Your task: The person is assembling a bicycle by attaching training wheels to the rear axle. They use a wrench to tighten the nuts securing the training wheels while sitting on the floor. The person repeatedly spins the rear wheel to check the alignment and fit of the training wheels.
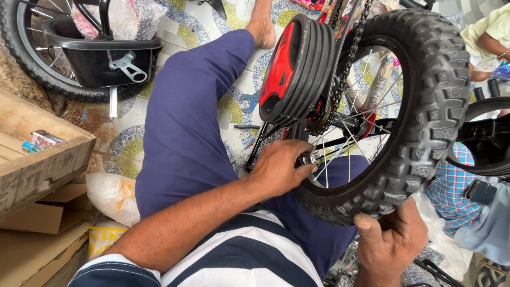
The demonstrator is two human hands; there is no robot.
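Note:
A small bicycle wheel with a knobby black tyre [435, 79] and thin spokes lies across my lap, over my blue trousers [183, 127]. A red and black training wheel [295, 66] sits beside it, near the chain [345, 58]. My left hand [276, 167] reaches in to the hub, its fingertips pinched on the axle nut [305, 158]. My right hand [390, 242] grips the tyre's lower edge from beneath, thumb up against the tread.
Another bicycle wheel with a black basket [101, 58] stands at the upper left. A wooden crate [42, 159] and cardboard sit at left, with a plastic bag [111, 196] beside them. A blue spanner [249, 100] lies on the patterned tiles. Another person in checked cloth [451, 186] sits at right.

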